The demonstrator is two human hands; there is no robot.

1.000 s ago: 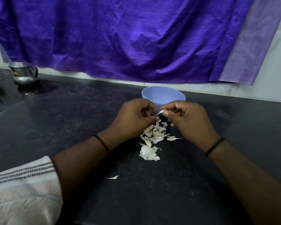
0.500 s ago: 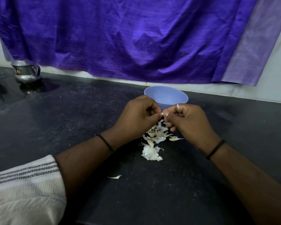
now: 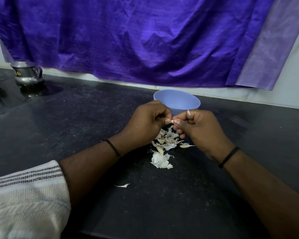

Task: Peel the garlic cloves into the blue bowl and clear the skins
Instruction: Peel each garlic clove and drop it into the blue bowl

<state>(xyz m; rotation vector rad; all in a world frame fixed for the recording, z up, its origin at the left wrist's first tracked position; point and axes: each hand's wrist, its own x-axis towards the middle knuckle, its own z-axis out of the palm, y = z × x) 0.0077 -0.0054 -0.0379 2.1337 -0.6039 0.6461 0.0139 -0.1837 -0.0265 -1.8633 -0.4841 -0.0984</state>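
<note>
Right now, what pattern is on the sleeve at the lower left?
The sleeve is off-white with dark woven stripes near its cuff, seen in the head view.

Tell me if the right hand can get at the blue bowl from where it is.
Probably yes. The right hand is just in front of the blue bowl, nothing between them, but it pinches a garlic clove with the left hand.

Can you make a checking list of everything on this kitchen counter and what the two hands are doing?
Surface: dark counter, speckled with bits.
Job's things: blue bowl behind the hands; garlic clove pinched between both hands; pile of skins under them.
Clutter: stray skin nearer the person; steel jug far left.
Grippers: left hand and right hand both curled, fingers on the clove.
Cables: nothing seen.
Surroundings: purple cloth on the wall; striped sleeve lower left.
</note>
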